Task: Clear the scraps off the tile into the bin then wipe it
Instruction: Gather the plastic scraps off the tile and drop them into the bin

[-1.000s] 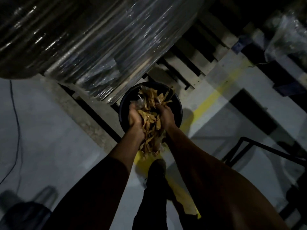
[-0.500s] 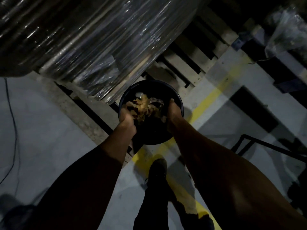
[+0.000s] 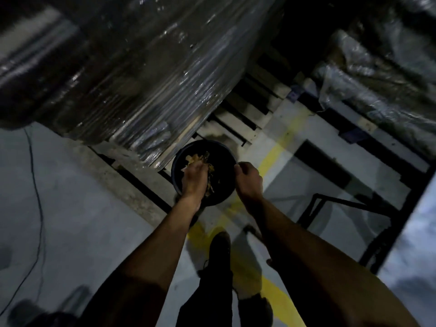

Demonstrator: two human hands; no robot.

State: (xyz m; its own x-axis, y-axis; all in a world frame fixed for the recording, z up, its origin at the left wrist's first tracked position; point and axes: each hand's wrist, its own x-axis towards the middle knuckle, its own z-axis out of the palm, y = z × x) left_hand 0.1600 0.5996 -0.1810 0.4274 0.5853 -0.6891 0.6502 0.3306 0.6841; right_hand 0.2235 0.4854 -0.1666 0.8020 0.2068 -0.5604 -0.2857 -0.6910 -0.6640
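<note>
You stood over the round black plastic bin (image 3: 225, 161), which sat on the grey concrete floor (image 3: 77, 208) against the edge of the pale wooden pallet (image 3: 238, 119), with the yellow painted floor line (image 3: 273, 154) running past its right side. Your left hand (image 3: 194, 178) was low over the bin's mouth, fingers curled down around a clump of tan, curly scraps (image 3: 193, 159); a few more showed inside the bin just beyond your knuckles. Your right hand (image 3: 250, 179) hovered at the bin's right rim, fingers loosely folded toward the palm; I could not tell whether anything remained in it.

The tile itself was not in view, so the wiping evidently lay ahead. The step in hand looked like dropping the scraps. To do it well, you would want to open the left fingers fully while the hand was inside the rim, then rub both palms together over the opening so clinging bits fell in rather than onto the floor. The light was dim, so checking around the bin's base for strays before walking away would be wise.
</note>
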